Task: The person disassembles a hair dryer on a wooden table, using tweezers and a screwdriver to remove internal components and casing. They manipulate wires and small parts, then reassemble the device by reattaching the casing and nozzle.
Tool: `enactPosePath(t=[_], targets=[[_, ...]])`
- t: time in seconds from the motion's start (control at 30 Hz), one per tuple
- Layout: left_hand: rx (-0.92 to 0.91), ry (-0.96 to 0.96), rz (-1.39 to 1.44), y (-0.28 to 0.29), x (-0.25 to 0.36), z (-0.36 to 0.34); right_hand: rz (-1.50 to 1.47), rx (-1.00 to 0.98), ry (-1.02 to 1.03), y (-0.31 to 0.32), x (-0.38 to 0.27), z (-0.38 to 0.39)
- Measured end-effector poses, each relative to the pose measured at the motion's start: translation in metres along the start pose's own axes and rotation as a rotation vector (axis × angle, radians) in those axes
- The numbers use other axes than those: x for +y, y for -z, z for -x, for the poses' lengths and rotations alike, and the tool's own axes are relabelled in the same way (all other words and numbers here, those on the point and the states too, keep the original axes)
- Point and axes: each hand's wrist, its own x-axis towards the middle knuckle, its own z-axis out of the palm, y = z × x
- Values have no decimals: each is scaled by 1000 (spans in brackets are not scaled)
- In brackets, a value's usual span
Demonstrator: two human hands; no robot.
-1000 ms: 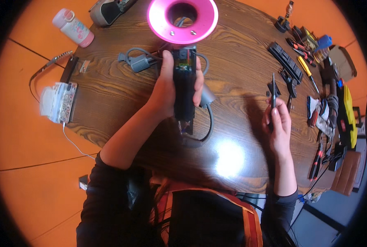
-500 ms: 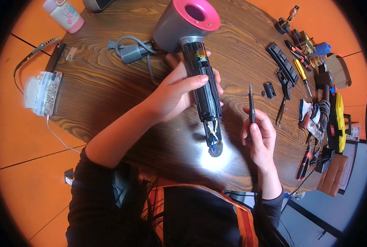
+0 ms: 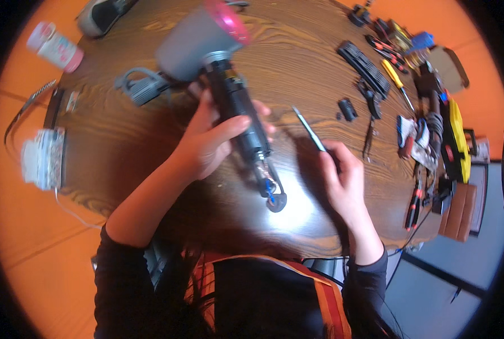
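Observation:
My left hand (image 3: pixel 206 144) is wrapped round the opened black handle of a hair dryer (image 3: pixel 191 48), which has a grey body and a pink ring. The handle tilts, its lower end toward me. White and blue wires (image 3: pixel 267 183) show there, beside a dark round end piece (image 3: pixel 276 203). In my right hand (image 3: pixel 345 178) is a slim, dark pointed tool (image 3: pixel 308 127), gripped between thumb and fingers. Its tip points up and left, apart from the handle. Blur hides what kind of tool it is.
A grey cord with a boxy plug (image 3: pixel 141 90) lies left of the dryer on the wooden table (image 3: pixel 297 62). To the right are black plastic parts (image 3: pixel 365 68), a yellow-handled screwdriver (image 3: pixel 396 78), pliers (image 3: pixel 414 209) and a yellow-black case (image 3: pixel 456 135). A bottle (image 3: pixel 55 48) stands far left.
The dryer and my left hand have shifted left in the picture, and the dryer has turned. My right hand has tipped the pointed tool from upright to leaning left, nearer the handle.

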Motion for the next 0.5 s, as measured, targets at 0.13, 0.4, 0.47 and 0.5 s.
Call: enactPosePath(t=[0.13,0.4,0.47,0.5], targets=[[53,-68,-55,-3,-7,1,209,164,79,-6,14,-11],[39,-60,-22,2,-15,3,387,194,138,-3,32,-14],[7,-72,-37,2,-14,3,392,202,117,-6,33,-13],[18,-70,-60,1,-14,3,387,224,134,-6,32,-13]])
